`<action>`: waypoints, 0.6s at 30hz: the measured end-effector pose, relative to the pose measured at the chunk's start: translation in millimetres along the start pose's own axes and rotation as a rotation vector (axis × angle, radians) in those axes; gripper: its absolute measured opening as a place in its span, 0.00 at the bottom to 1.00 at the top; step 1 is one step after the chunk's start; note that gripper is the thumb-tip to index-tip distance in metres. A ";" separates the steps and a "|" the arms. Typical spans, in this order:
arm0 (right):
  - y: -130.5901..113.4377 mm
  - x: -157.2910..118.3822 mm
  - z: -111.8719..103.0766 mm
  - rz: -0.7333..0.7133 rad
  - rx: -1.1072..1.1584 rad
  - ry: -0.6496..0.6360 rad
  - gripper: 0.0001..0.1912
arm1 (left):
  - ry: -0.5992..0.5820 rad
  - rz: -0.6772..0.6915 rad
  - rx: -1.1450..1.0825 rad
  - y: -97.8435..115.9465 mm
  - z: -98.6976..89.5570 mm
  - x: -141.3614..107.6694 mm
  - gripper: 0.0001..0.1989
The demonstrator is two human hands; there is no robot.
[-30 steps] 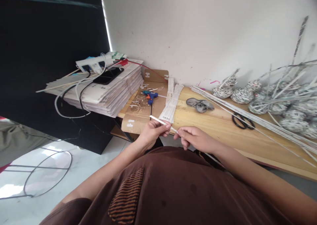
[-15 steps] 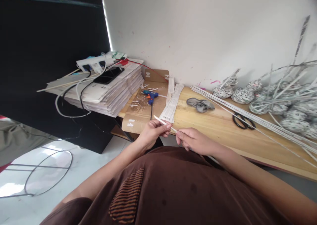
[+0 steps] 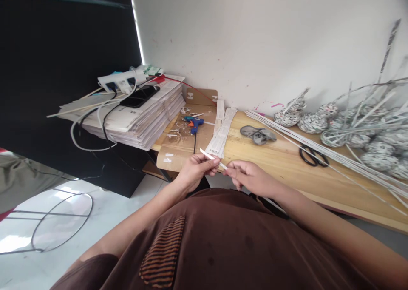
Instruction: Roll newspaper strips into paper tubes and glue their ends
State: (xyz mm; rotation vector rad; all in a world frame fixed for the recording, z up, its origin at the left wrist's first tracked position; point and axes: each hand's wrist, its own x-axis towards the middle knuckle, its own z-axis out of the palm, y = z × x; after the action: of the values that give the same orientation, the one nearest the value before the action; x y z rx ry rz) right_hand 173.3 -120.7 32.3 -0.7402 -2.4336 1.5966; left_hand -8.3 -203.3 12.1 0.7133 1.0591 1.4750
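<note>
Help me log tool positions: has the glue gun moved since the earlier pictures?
No, the glue gun lies on the same spot of cardboard, beside the paper strips.

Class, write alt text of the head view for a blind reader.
Left hand and right hand hold a thin white paper stick before a wooden table bearing a blue glue gun, scissors and woven paper shapes.

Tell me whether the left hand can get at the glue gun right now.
Probably: the glue gun lies just beyond the left hand, only its cord and cardboard between, but that hand grips a thin white stick.
</note>
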 end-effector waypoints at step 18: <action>-0.9 -0.6 4.4 -0.100 -0.196 0.135 0.21 | 0.005 0.016 -0.016 -0.8 -1.1 -0.8 0.13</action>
State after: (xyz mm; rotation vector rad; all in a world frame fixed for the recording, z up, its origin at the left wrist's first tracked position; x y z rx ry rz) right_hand 171.9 -125.0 31.3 -0.7169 -2.5085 1.2443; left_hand -8.8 -204.4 11.0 0.7082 1.0462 1.4979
